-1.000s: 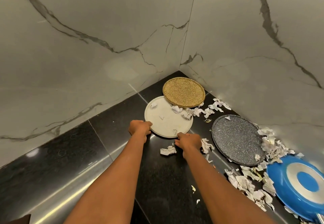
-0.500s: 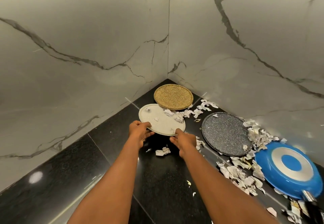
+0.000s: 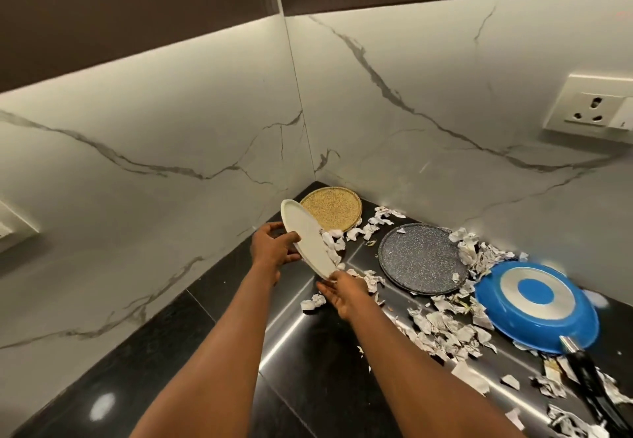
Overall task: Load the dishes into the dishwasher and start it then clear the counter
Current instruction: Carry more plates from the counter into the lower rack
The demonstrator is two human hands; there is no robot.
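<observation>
I hold a cream plate [image 3: 306,235] tilted steeply over the black counter [image 3: 164,362], its face turned right. My left hand [image 3: 274,247] grips its left rim and my right hand [image 3: 344,292] grips its lower edge. Torn paper scraps [image 3: 332,242] slide off its face. Behind it lies a gold speckled plate [image 3: 332,208] in the corner. A dark grey speckled plate [image 3: 423,259] lies flat to the right. A blue frying pan [image 3: 536,304] sits upside down at far right, with its black handle [image 3: 596,389] pointing toward me.
Torn paper scraps [image 3: 445,331] litter the counter around the plates and pan. Marble walls meet in a corner behind the plates. A wall socket [image 3: 589,109] is at the upper right. Dark cabinets hang overhead.
Both hands lifted the cream plate off the counter and tipped it up to the right, so the scraps slide off. My view rose, showing the cabinets and socket.
</observation>
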